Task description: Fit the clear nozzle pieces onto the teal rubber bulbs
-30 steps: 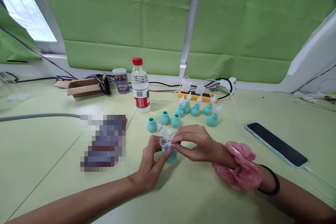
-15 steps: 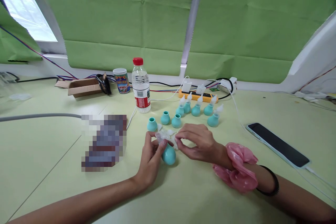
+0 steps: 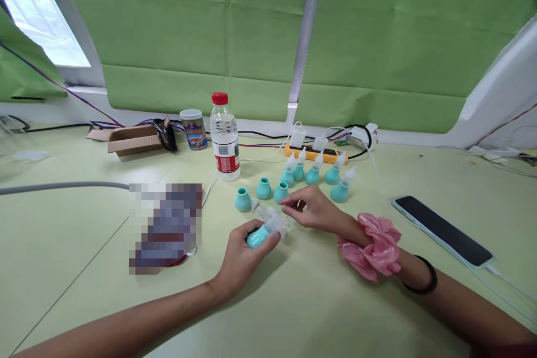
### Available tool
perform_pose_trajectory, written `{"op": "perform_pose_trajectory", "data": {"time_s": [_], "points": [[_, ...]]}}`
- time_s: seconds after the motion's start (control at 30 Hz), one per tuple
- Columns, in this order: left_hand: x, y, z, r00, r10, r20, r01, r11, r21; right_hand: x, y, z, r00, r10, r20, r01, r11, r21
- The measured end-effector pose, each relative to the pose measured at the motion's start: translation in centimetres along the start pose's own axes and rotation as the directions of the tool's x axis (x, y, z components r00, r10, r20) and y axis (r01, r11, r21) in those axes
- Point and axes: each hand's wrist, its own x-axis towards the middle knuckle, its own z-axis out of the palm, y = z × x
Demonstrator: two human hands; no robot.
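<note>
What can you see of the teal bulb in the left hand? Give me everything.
The teal bulb is smooth and shiny, with a rounded body, and looks like rubber or soft plastic. It lies tilted in the left hand, thumb and fingers around it, rounded end towards the palm and the other end pointing away and to the right. Translucent plastic shows at that far end; whether it is fitted on cannot be told. The fingers partly hide the body.

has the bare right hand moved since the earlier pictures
Yes: the bare right hand has moved forward, closer to the rightmost round teal bulb without a nozzle.
</note>
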Motion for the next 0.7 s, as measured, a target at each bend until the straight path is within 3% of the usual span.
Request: {"op": "perform_pose_trajectory", "data": {"time_s": [0.07,0.13,0.3,0.4,0.57,0.7], "points": [[-0.1,-0.1,0.1,1.0,-0.011,0.012,0.01,1.0,0.017,-0.2,-1.2,-0.1,0.996,0.092,0.007,-0.091,0.971,0.221],[-0.2,-0.2,0.2,0.999,0.009,0.047,-0.01,1.0,0.026,-0.5,-2.4,0.3,0.995,0.09,0.051,-0.102,0.939,0.329],[-0.7,-0.2,0.5,0.959,0.187,0.214,-0.211,0.973,0.094,-1.7,-4.0,2.6,0.995,-0.095,-0.022,0.097,0.993,0.066],[-1.0,-0.3,0.7,0.926,0.266,0.268,-0.308,0.942,0.131,-2.2,-4.2,3.6,0.993,-0.119,-0.016,0.12,0.988,0.101],[-1.3,-0.3,0.5,0.899,0.331,0.285,-0.388,0.905,0.173,-1.7,-3.9,3.5,0.996,0.015,0.086,-0.05,0.905,0.423],[-1.7,0.2,0.0,0.753,0.51,0.416,-0.617,0.767,0.175,-0.7,-2.4,2.8,0.947,0.26,0.189,-0.319,0.684,0.656]]}}
